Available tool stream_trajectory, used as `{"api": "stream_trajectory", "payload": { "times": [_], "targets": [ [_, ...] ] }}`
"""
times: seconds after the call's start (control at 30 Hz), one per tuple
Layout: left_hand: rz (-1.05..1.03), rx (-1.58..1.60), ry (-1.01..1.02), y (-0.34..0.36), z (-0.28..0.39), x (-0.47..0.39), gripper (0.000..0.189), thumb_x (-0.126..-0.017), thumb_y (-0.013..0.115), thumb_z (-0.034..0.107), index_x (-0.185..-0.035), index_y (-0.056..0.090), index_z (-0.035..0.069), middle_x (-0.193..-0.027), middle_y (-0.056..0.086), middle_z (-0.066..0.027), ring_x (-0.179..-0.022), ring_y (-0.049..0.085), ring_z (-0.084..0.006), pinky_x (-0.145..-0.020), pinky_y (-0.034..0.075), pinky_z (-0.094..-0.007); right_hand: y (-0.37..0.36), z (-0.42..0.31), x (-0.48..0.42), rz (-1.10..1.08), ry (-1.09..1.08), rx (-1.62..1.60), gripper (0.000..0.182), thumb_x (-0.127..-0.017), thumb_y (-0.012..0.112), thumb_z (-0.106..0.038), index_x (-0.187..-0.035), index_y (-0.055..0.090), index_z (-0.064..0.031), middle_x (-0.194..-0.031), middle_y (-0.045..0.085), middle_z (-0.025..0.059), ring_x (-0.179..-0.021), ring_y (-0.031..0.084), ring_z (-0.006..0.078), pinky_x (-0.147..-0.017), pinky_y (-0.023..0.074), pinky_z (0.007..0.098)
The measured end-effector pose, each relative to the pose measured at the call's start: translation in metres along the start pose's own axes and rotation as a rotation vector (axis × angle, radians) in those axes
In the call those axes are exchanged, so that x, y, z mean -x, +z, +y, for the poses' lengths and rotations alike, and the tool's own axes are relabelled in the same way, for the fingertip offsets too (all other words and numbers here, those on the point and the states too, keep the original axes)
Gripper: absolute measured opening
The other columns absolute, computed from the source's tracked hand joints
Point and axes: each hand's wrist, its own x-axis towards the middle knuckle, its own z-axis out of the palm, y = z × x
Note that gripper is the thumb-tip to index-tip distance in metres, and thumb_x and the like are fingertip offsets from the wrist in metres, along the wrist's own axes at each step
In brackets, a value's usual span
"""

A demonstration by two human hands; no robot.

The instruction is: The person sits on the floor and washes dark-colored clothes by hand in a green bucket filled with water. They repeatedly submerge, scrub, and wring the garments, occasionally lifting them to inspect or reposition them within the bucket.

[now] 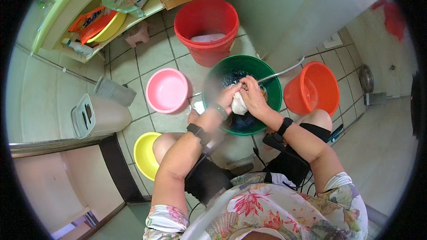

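Observation:
Over a green plastic tub (243, 130), my left hand (228, 97) and my right hand (254, 97) grip a wet white cloth (239, 105) between them. The hands meet near the top of the cloth, which hangs bunched below the fingers. Dark wet fabric (242, 121) lies in the tub, with foam towards its far side. A thin pale hose or rod (283, 72) crosses the tub's right rim and reaches towards my hands; its inner end is hidden by them.
Around the tub stand a red bucket (230, 45), an orange bucket (328, 88), a pink basin (166, 106) and a yellow basin (143, 156). A lidded bin (110, 116) is at the left, near shelves (96, 51). A small pink stool (137, 35) sits by the shelves.

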Motion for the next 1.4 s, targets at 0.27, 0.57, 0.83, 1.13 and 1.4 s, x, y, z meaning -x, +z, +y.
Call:
{"api": "stream_trajectory", "payload": {
  "times": [0.27, 0.57, 0.83, 1.13, 1.4],
  "targets": [
    [0.025, -0.128, 0.082, 0.009, 0.001, -0.004, 0.024, -0.096, 0.055, 0.031, -0.101, 0.057, 0.008, -0.093, 0.065, -0.0069, -0.083, 0.064, -0.0181, -0.076, 0.054, -0.0351, -0.041, -0.023, 0.007, -0.607, 0.910, -1.386, 0.054, -0.089, 0.065, -0.031, -0.135, 0.040, -0.0190, -0.132, 0.048, 0.0040, -0.118, 0.051, 0.0230, -0.092, 0.0473, 0.0471],
    [0.235, -0.267, 0.045, -0.013, -0.028, -0.021, 0.031, -0.098, 0.049, 0.038, -0.096, 0.055, 0.007, -0.086, 0.061, -0.0072, -0.079, 0.061, -0.0191, -0.071, 0.050, -0.0345, -0.020, -0.038, 0.004, -0.730, 0.221, -0.396, 0.037, -0.073, 0.063, -0.007, -0.110, 0.057, -0.0055, -0.108, 0.062, 0.0173, -0.096, 0.060, 0.0289, -0.077, 0.0495, 0.0425],
    [0.580, -0.340, -0.007, -0.033, -0.044, -0.045, 0.032, -0.092, 0.055, 0.038, -0.076, 0.053, 0.010, -0.068, 0.059, -0.0094, -0.057, 0.056, -0.0238, -0.055, 0.046, -0.0392, 0.012, 0.005, 0.029, -0.613, 0.135, 0.193, 0.038, -0.074, 0.063, -0.022, -0.103, 0.053, 0.0014, -0.098, 0.065, 0.0236, -0.088, 0.064, 0.0401, -0.079, 0.0505, 0.0470],
    [0.391, -0.230, 0.037, -0.014, -0.027, -0.038, 0.030, -0.093, 0.054, 0.042, -0.085, 0.052, 0.013, -0.076, 0.056, -0.0018, -0.069, 0.056, -0.0179, -0.062, 0.045, -0.0385, -0.039, -0.034, 0.022, -0.497, 0.247, 0.276, 0.045, -0.075, 0.067, -0.022, -0.109, 0.044, -0.0015, -0.085, 0.065, 0.0226, -0.080, 0.066, 0.0386, -0.068, 0.0516, 0.0474],
    [0.433, -0.463, 0.083, 0.027, 0.022, 0.016, 0.097, -0.080, 0.054, 0.071, -0.150, 0.013, 0.016, -0.142, 0.037, -0.0154, -0.118, 0.047, -0.0302, -0.097, 0.035, -0.0451, -0.214, -0.047, 0.001, -0.212, 0.164, 0.211, 0.038, -0.076, 0.067, -0.027, -0.107, 0.057, -0.0068, -0.092, 0.066, 0.0169, -0.084, 0.066, 0.0311, -0.071, 0.0537, 0.0414]
  ]
}}
